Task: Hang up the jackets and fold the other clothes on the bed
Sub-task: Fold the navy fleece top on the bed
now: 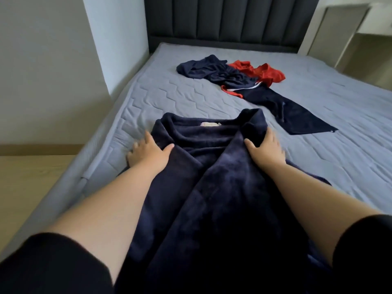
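A navy fleece garment (212, 187) lies on the near part of the bed (169, 92). The left hand (148, 152) rests at its left edge, fingers spread wide and thumb on the fabric. The right hand (266, 148) grips its right fold with curled fingers. Navy and red clothes (233, 75) lie farther off.

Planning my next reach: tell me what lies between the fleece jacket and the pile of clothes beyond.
Head view: only bare grey mattress between fleece jacket and pile of clothes; the dark trousers lie to the right.

Dark padded headboard (231, 18), pale walls (42, 60), wooden floor (27, 177).
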Demonstrator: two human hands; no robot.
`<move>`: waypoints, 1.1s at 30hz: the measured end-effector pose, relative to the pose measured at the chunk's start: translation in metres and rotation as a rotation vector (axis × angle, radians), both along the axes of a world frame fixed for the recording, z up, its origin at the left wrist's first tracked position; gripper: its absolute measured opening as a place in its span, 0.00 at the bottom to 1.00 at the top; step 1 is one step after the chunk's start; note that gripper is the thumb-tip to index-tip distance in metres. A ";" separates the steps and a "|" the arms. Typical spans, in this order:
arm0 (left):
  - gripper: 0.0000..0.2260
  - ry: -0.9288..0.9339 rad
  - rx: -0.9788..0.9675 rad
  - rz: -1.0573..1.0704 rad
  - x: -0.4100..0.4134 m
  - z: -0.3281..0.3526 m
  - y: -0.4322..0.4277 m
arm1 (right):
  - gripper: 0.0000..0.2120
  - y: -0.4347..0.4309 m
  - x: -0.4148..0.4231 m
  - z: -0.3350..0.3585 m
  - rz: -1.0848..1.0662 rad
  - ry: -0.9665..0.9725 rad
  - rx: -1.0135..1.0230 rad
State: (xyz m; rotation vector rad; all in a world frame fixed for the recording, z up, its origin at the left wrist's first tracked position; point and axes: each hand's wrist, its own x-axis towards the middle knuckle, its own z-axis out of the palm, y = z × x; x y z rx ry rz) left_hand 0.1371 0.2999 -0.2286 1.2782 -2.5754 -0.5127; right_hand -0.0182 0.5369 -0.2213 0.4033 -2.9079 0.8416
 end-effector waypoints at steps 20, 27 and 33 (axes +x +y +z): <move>0.10 0.628 0.298 0.000 0.005 0.035 -0.014 | 0.13 0.001 -0.026 0.033 -0.079 -0.258 -0.541; 0.09 0.737 0.214 0.002 0.084 0.075 0.033 | 0.07 0.056 0.061 0.073 -0.095 -0.039 -0.734; 0.13 0.724 0.419 0.167 0.156 0.060 0.067 | 0.06 0.129 0.134 0.077 -0.011 -0.147 -0.644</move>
